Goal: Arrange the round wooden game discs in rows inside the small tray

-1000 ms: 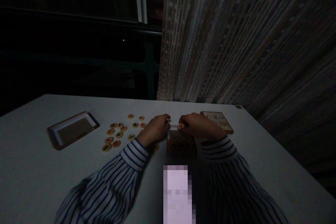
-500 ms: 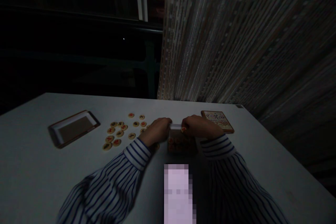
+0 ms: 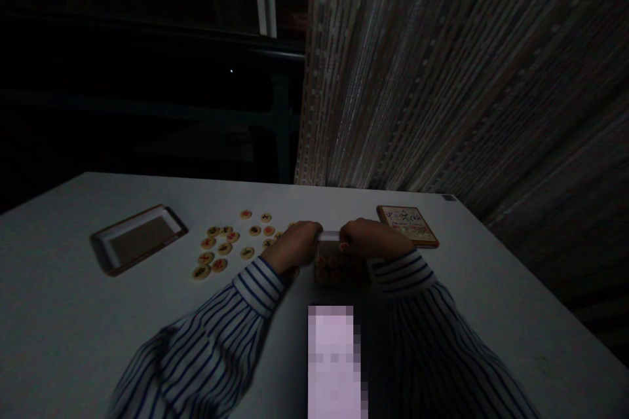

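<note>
Both hands are at the far part of a small box [image 3: 339, 278] that holds rows of round wooden pieces. My left hand [image 3: 297, 245] is closed at the box's far left corner; what its fingertips grip is hidden. On the far right side, my right hand [image 3: 371, 237] is closed, with a round piece [image 3: 344, 247] at its fingers. Between the hands shows the pale far wall of the box. Several round pieces with red or dark characters [image 3: 225, 249] lie loose on the white table [image 3: 162, 327], left of my left hand.
An open shallow tray or lid [image 3: 140, 239] lies at the left. A flat box or lid with a printed top [image 3: 409, 226] is at the back right. A pixelated bright rectangle [image 3: 337, 360] is at the front centre. A string curtain [image 3: 373, 78] hangs behind the table.
Both hands stay almost in place at the box. The view has shifted very slightly.
</note>
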